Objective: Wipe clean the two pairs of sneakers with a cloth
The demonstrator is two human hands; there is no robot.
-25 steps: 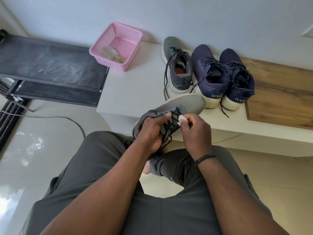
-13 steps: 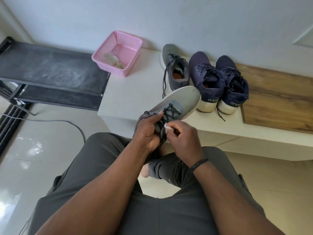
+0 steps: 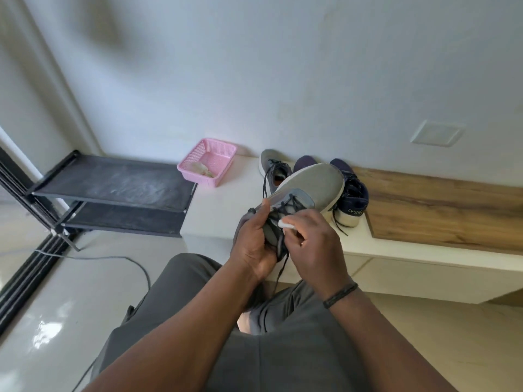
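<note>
Now that the grey sneaker has tipped up higher than a second ago, my left hand grips its heel end while my right hand pinches the white cloth against the laces; wiping continues, three sneakers waiting on the bench.

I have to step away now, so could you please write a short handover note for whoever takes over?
Left hand grips the grey sneaker over the lap.
Right hand pinches the white cloth against its laces.
The other grey sneaker and the navy pair sit on the white bench.
Done: nothing can be confirmed as finished.
Left: finish this sneaker, then wipe the rest.
</note>
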